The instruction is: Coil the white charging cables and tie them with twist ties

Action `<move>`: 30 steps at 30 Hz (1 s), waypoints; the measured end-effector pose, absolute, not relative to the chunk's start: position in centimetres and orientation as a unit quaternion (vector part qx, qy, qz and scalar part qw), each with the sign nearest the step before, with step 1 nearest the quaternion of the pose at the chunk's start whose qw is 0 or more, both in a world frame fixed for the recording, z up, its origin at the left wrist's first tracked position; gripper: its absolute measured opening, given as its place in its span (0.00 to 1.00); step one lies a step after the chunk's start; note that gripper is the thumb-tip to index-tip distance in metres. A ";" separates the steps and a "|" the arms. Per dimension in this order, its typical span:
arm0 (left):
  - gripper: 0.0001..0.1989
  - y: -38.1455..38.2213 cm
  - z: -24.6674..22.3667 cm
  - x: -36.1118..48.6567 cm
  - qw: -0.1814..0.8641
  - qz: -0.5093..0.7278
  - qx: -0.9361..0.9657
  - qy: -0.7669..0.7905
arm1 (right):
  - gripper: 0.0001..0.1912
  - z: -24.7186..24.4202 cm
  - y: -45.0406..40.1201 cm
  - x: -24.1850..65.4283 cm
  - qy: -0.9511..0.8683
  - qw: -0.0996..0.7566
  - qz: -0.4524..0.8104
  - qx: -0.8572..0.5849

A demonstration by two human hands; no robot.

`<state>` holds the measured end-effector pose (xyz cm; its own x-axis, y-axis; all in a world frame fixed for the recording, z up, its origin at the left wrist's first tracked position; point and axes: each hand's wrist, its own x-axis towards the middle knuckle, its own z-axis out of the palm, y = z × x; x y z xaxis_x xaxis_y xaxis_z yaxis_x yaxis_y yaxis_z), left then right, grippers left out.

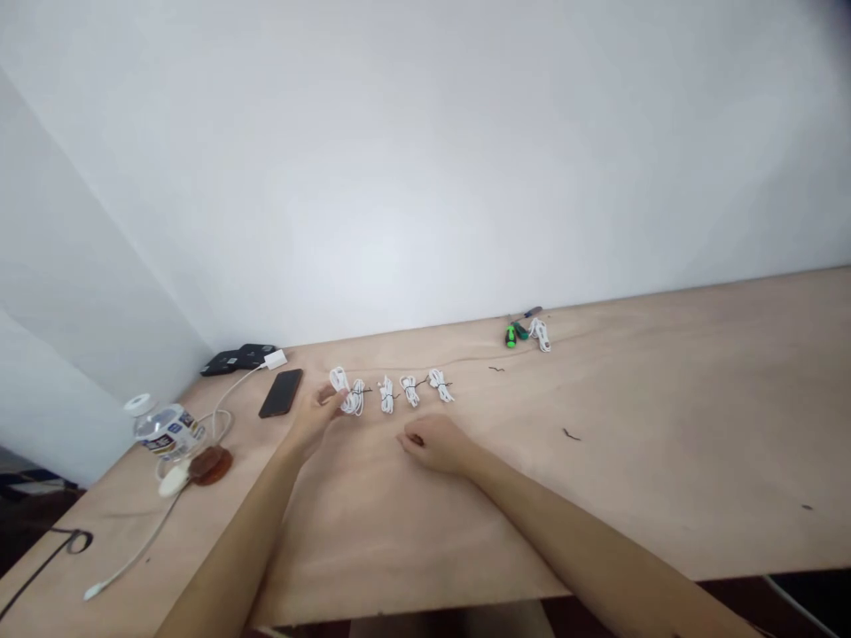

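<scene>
Left hand (pixel 314 424) pinching cable (pixel 338 377), front edge (pixel 399 607) well apart

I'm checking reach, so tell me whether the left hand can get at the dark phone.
Probably yes: the dark phone lies close beside the left hand, nothing visible between them, though that hand appears to touch a white cable.

This looks like a simple indoor work corner, though whether in a home or an office is unclear: a bare wooden tabletop (pixel 665 381) against plain white walls (pixel 425 159), bearing tied white cable bundles (pixel 386 395), a green-handled tool (pixel 511 336), a phone (pixel 281 392) and a drink bottle (pixel 171 431).
</scene>
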<state>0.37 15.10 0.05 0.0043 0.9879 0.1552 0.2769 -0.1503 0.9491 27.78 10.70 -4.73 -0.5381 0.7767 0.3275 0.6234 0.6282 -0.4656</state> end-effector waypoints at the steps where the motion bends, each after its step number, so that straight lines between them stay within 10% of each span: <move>1: 0.30 14.6 -0.2 1.3 0.441 0.475 0.589 0.482 | 0.19 -4.7 10.8 27.9 -0.853 0.282 0.160 -0.408; 8: 0.24 10.9 -1.9 7.1 0.563 0.441 0.607 0.347 | 0.16 -3.7 11.3 30.3 -0.797 0.441 0.192 -0.365; 22: 0.17 10.3 -2.3 7.9 0.508 0.443 0.659 0.333 | 0.10 -3.1 10.2 29.9 -0.833 0.375 0.196 -0.357; 30: 0.09 10.0 -2.8 7.6 0.471 0.418 0.706 0.325 | 0.12 -3.6 10.6 28.8 -0.649 0.411 0.478 -0.426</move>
